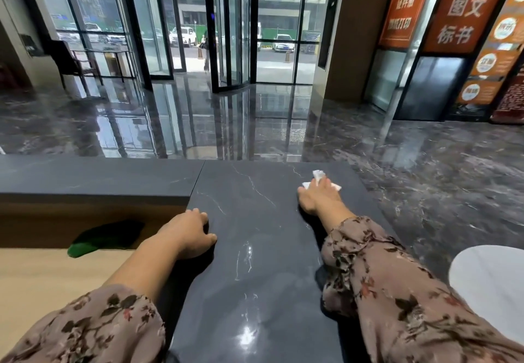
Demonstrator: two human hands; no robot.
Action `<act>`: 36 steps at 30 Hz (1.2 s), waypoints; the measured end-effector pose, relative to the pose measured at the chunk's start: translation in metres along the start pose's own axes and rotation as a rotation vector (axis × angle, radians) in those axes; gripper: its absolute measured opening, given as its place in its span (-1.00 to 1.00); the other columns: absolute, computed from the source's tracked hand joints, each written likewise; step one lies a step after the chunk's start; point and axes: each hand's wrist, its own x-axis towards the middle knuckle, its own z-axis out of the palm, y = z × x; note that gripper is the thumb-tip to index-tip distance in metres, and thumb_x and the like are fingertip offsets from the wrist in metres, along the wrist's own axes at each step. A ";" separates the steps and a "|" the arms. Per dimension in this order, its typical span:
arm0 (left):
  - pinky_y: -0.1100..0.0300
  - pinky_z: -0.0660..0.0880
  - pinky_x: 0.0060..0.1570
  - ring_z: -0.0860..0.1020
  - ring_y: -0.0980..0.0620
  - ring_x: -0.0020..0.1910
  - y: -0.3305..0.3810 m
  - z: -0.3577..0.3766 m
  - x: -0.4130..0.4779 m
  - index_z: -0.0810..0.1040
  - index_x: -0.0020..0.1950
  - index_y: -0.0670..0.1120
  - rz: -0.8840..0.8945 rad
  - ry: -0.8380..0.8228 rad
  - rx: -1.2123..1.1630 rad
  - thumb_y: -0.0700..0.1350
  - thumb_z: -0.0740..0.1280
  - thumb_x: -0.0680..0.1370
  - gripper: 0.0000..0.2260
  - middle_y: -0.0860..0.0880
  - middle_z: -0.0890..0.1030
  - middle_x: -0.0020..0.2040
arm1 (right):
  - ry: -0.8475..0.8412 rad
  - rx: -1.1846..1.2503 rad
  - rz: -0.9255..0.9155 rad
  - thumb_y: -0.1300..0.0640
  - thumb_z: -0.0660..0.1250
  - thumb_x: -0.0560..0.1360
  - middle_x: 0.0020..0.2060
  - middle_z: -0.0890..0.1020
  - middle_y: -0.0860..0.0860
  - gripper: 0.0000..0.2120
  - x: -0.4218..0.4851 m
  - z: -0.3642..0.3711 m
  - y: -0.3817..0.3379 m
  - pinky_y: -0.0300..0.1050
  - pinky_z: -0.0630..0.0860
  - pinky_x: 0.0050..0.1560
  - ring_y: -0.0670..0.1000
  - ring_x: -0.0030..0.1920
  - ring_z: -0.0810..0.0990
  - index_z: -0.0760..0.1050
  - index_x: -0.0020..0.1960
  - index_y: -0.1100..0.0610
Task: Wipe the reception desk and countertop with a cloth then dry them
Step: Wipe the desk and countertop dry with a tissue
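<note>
My right hand (317, 197), fingers extended, presses the crumpled white cloth (318, 175) onto the far end of the dark veined stone bench (255, 249). My left hand (190, 232), holding nothing, braces on its left edge for reach.

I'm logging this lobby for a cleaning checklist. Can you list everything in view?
countertop: one, dark grey, centre foreground
cloth: one, white, far right of countertop
lower desk: one, light wood, left of countertop
green object: one, green, on lower desk
round object: one, white, right edge
chair: one, dark, far left
signs: several, orange, far right
glass doors: several panels, dark-framed, centre back
left hand: one, rests on countertop's left edge
right hand: one, presses the cloth
</note>
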 end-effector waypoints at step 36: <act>0.13 0.51 0.03 0.50 -0.02 0.14 0.011 0.003 0.010 0.50 0.15 -0.07 -0.059 0.142 0.037 0.34 0.32 0.41 -0.45 -0.05 0.52 0.14 | -0.155 -0.072 -0.525 -0.07 -0.12 0.63 0.55 -0.06 0.19 -0.40 0.033 0.036 -0.187 0.03 -0.07 0.52 0.14 0.54 -0.08 -0.01 0.55 0.26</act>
